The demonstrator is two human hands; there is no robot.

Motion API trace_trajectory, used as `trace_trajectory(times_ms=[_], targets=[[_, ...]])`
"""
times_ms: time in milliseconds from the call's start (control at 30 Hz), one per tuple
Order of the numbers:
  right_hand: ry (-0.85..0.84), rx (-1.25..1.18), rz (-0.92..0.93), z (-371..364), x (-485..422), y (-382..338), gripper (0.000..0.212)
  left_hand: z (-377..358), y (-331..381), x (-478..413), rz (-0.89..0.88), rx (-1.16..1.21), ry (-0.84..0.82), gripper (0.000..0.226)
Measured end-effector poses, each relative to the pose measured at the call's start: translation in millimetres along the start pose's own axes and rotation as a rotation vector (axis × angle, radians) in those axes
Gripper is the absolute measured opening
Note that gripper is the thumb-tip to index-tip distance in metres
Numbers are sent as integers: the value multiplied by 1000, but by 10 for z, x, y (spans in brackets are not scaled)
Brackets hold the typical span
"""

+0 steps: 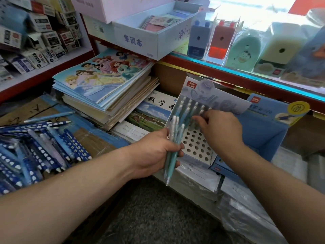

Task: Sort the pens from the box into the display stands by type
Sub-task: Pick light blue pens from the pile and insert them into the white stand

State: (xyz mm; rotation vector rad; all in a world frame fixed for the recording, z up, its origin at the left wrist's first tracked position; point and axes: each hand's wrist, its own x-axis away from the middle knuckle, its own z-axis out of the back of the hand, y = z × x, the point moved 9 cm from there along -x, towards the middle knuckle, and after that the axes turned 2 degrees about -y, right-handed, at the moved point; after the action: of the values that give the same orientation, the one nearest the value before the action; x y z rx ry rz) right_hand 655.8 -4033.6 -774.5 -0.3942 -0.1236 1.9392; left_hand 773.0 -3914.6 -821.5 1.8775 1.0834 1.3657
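Your left hand grips a bundle of pens, pale teal and white, tips pointing toward 6 o'clock, just beside the 9 o'clock edge of the white display stand. Your right hand lies over the stand's back rows, fingers curled down onto the standing pens; whether it pinches one cannot be told. The front rows show open holes. A blue display stand sits just beside the white one at its 3 o'clock. At 9 o'clock of the frame a pile of dark blue pens lies on cardboard, well apart from both stands
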Motion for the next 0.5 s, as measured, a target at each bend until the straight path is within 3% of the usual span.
trace_trajectory(times_ms=[200, 267, 367, 500], targets=[[-105, -41, -33, 7, 2, 28, 37, -13, 6, 37, -25, -36, 2, 37], [-167, -225, -71, 52, 93, 51, 38, -18, 12, 26, -35, -48, 6, 35], [-355, -690, -233, 24, 362, 40, 39, -53, 23, 0, -49, -78, -6, 34], [-477, -870, -346, -110, 585, 25, 31, -149, 13, -12, -60, -90, -40, 33]])
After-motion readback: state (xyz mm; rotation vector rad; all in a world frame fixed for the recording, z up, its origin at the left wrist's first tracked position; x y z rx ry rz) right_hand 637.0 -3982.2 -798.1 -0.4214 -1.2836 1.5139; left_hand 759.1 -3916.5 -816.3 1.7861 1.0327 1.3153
